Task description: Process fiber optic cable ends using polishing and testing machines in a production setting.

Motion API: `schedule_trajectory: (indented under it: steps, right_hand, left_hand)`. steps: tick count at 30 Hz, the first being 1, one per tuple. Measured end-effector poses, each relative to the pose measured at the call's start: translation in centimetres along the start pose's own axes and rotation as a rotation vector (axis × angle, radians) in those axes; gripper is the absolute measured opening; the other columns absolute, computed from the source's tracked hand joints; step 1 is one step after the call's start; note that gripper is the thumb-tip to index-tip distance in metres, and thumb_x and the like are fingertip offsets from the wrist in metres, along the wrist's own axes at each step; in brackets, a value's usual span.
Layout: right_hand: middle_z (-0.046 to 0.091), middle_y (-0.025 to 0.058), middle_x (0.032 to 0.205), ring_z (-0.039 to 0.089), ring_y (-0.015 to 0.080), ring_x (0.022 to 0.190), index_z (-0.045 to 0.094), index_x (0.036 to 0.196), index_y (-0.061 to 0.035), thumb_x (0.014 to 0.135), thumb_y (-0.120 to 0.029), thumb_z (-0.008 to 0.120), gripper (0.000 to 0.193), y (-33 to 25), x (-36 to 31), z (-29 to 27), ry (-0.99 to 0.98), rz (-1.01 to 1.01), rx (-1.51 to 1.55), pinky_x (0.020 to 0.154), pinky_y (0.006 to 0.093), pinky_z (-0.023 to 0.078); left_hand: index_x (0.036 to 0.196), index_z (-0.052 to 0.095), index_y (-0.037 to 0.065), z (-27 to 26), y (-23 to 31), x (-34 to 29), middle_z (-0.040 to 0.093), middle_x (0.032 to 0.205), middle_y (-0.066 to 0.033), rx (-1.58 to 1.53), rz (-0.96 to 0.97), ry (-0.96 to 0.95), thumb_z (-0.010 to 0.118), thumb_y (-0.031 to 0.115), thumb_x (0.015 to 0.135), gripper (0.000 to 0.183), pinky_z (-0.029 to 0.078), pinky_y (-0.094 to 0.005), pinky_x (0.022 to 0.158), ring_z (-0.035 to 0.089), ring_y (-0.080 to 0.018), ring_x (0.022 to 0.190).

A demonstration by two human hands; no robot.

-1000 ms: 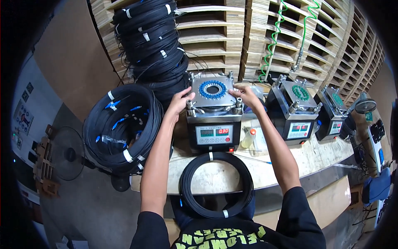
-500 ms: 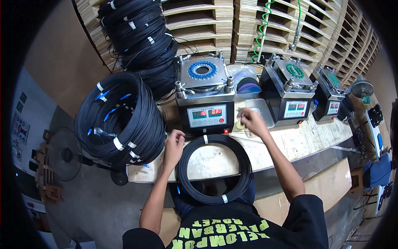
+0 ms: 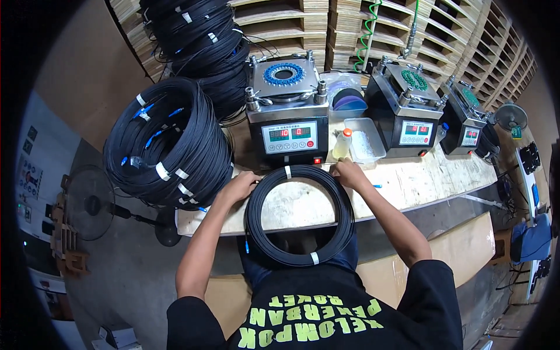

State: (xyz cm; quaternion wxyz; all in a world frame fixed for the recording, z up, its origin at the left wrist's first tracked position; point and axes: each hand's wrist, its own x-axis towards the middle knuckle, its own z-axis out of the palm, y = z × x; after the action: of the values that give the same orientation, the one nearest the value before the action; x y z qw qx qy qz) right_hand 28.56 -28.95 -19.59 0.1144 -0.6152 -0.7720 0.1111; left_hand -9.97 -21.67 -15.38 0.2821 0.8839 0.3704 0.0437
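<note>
My left hand (image 3: 240,185) and right hand (image 3: 347,172) reach forward, arms outstretched (fingers curled, palms down), set apart.

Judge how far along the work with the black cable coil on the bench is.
Done: the black cable coil is wound and taped with white bands. In hand: the left hand and right hand grip its far rim, in front of the machine with the blue ring. Left: the coil still overhangs the bench, apart from the big bundle.

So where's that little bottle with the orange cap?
In the head view, the small bottle stands on the workbench, right of the nearest machine, beside a clear tray, just beyond the right hand.
</note>
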Motion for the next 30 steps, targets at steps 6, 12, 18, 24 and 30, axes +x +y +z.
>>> schedule_trajectory:
  steps: [6, 12, 18, 24, 30]
  right_hand:
    - [0.072, 0.0131, 0.082, 0.07, 0.0327, 0.079, 0.07, 0.09, -0.0065, 0.077, -0.004, 0.069, 0.013, 0.5, -0.1, 0.5, -0.141, 0.014, 0.189, 0.069, 0.0416, 0.054]
    - [0.068, 0.0105, 0.071, 0.067, 0.0222, 0.065, 0.056, 0.109, -0.0056, 0.082, 0.0, 0.069, 0.031, 0.5, -0.8, -2.6, -0.317, 0.108, 0.46, 0.056, 0.0353, 0.052]
    - [0.067, 0.0091, 0.074, 0.066, 0.016, 0.065, 0.059, 0.115, -0.002, 0.086, 0.002, 0.058, 0.028, 0.6, -4.0, -9.9, -0.512, 0.205, 0.921, 0.058, 0.0292, 0.055]
    - [0.073, 0.0101, 0.099, 0.068, 0.0153, 0.088, 0.067, 0.116, 0.005, 0.097, -0.008, 0.055, 0.026, -2.4, -6.8, -12.4, -0.412, 0.055, 1.29, 0.078, 0.0275, 0.054]
    - [0.07, 0.0096, 0.098, 0.064, 0.0175, 0.085, 0.071, 0.111, 0.0009, 0.095, -0.016, 0.066, 0.024, -8.0, -5.0, -14.6, 0.024, 0.012, 0.834, 0.078, 0.0305, 0.052]
  left_hand:
    - [0.112, 0.062, -0.004, 1.8, -1.5, -0.7, 0.067, 0.107, -0.0275, -0.142, -0.129, -0.044, 0.057, 0.006, 0.093, 0.022, 0.052, -0.0439, 0.084, 0.066, -0.0419, 0.098]
    - [0.12, 0.048, 0.002, 2.4, -2.2, -2.1, 0.063, 0.088, -0.0186, -0.285, -0.199, 0.025, 0.051, 0.013, 0.1, 0.023, 0.05, -0.0388, 0.07, 0.062, -0.0269, 0.074]
    - [0.142, 0.042, 0.011, 1.0, 0.1, -5.9, 0.059, 0.078, -0.0084, -0.511, -0.322, -0.052, 0.052, 0.007, 0.099, 0.044, 0.051, -0.0317, 0.056, 0.06, -0.014, 0.06]
    - [0.126, 0.06, -0.001, -3.0, 5.1, -7.2, 0.066, 0.09, -0.006, -0.941, -0.248, -0.146, 0.055, 0.006, 0.099, 0.029, 0.054, -0.0263, 0.07, 0.065, -0.0124, 0.075]
    - [0.119, 0.066, -0.001, -6.2, 11.0, -4.4, 0.07, 0.106, -0.0085, -0.823, -0.103, 0.176, 0.062, 0.012, 0.098, 0.025, 0.051, -0.0258, 0.071, 0.065, -0.0111, 0.084]
